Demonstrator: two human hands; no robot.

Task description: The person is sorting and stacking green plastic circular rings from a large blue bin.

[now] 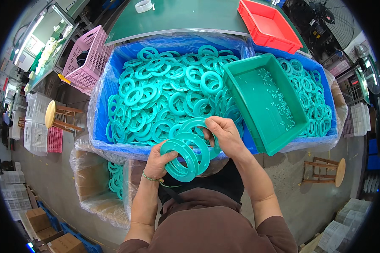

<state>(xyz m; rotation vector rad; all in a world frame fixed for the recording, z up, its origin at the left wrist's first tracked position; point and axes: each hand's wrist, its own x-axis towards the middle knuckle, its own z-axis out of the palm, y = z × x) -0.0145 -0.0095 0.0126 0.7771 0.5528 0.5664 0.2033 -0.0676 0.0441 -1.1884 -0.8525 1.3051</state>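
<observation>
Several teal plastic rings [189,159] are between my hands, just in front of a big blue bin [100,126]. My left hand [158,160] is closed on the near rings, its thumb over the rim. With thumb and fingers my right hand [224,134] grips the rim of the farthest ring [192,125]. Loose teal rings [156,92] fill the blue bin in a heap. A green tray [251,105] rests tilted over the bin's right part, with many small white pieces [278,99] scattered in it.
Beyond the bin a green table [190,17] carries a roll of tape [143,6] and a red tray [270,25]. More rings lie in a second blue bin [331,109] at right and a plastic-lined carton [88,185] at lower left. Wooden stools [340,172] and a pink crate [86,59] stand around.
</observation>
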